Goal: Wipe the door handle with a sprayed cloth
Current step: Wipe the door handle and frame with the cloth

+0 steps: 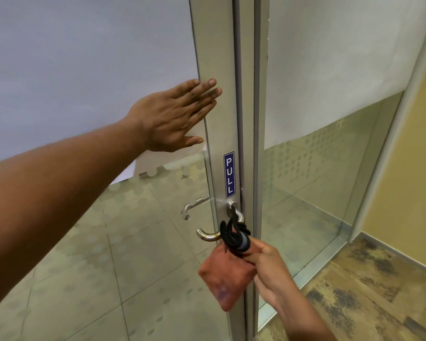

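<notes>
A curved steel door handle (pixel 207 235) sticks out from the metal frame of a glass door (pixel 217 119), just below a blue PULL sticker (pixel 229 174). A black cord (pixel 231 230) is looped around the handle near its base. My right hand (pixel 273 271) sits just below and right of the handle, gripping a folded orange-brown cloth (pixel 228 276) together with the cord's end. My left hand (pixel 175 116) lies flat with fingers spread against the frosted glass and frame, well above the handle.
A second handle (pixel 193 205) shows through the glass on the far side. A fixed glass panel (pixel 317 168) stands to the right, with a yellow wall (pixel 408 180) and mottled floor (pixel 367 291) beyond. Tiled floor lies behind the door.
</notes>
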A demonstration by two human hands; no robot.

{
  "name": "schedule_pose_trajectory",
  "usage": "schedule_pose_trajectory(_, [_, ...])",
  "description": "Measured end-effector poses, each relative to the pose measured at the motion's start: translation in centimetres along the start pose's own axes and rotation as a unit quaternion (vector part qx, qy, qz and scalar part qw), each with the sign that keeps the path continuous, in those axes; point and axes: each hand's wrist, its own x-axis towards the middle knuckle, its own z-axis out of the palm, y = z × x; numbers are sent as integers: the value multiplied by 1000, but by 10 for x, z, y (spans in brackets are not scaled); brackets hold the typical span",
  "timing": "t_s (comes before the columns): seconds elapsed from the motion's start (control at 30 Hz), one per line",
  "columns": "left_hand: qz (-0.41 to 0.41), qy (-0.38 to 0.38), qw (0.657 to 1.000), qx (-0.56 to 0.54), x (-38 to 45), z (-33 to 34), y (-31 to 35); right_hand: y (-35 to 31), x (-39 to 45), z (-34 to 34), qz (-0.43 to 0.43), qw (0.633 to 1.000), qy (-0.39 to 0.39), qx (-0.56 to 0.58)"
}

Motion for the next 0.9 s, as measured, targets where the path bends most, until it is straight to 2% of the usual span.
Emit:
schedule_pose_trajectory(0.07, [1,0,1000,3,0,1,-1,-24,-4,-13,-29,998,9,-61])
schedule_pose_trajectory(0.13, [-1,-1,1000,2,-1,1,-2,-48,0,-16,-63,982,35,-173])
schedule_pose_trajectory(0.23, [-2,-8,1000,3,-1,0,1,-67,11,-4,-80,935,46,-342])
schedule_pose_trajectory(0.33, [-1,-16,1000,0,0,0,0,-65,25,18,-64,874,18,-481])
schedule_pose_trajectory(0.43, [-2,-11,1000,-4,0,1,-1,-53,32,32,-49,820,16,-570])
schedule_pose_trajectory(0.7, [2,2,1000,-6,0,3,-1,-11,14,63,-79,858,5,-508])
schedule_pose_trajectory(0.9, [2,1,1000,0,-1,1,-2,-6,15,71,-95,857,38,-506])
